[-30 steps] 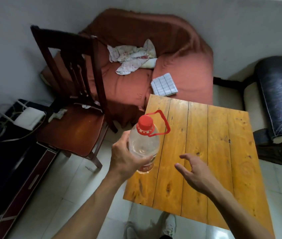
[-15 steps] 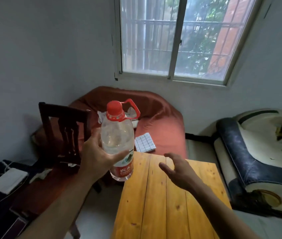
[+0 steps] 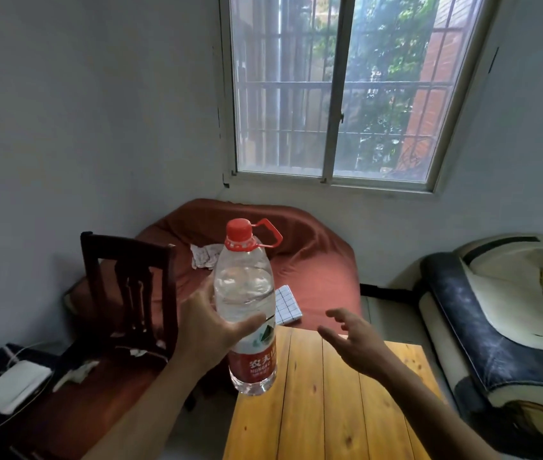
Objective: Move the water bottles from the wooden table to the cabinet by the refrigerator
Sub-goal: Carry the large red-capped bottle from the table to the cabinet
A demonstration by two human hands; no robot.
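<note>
Bottle [image 3: 246, 313], centre frame, upright and clear of the table [image 3: 326, 410] at lower centre. Your left hand [image 3: 210, 330] wraps its middle; your right hand [image 3: 356, 343] hovers spread, empty. Keep it upright and grip firmly while turning; no cabinet shows.

The left hand [image 3: 208, 333] is raised at the end of a bare forearm coming up from the lower left, its grip closed, thumb lying across the front and fingers apparently curled behind, out of sight. The right hand [image 3: 358, 343] is held level beside it, empty, palm turned left, fingers [image 3: 338, 314] spread and loosely curved.
</note>
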